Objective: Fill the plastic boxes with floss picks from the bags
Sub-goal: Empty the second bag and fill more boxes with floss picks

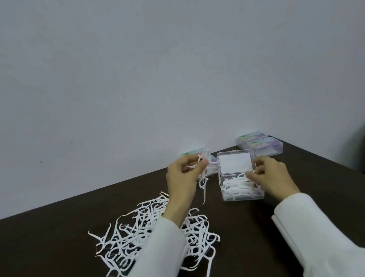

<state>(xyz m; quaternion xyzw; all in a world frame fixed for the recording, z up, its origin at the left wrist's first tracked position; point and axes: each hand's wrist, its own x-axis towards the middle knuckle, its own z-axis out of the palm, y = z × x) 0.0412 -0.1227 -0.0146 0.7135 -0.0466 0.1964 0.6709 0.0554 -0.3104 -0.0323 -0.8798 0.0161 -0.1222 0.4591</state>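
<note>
Hands worked picks into an open box (242, 196).
Left hand (183, 178) pinched several picks (203, 177); right hand (267, 176), fingers curled, pinched picks at the box rim.

A clear plastic box (241, 186) stood open at center, part-filled with white picks. Loose floss picks (148, 234) sprawled at its 8 o'clock. Closed boxes (260, 145) sat at 1 o'clock.
</note>
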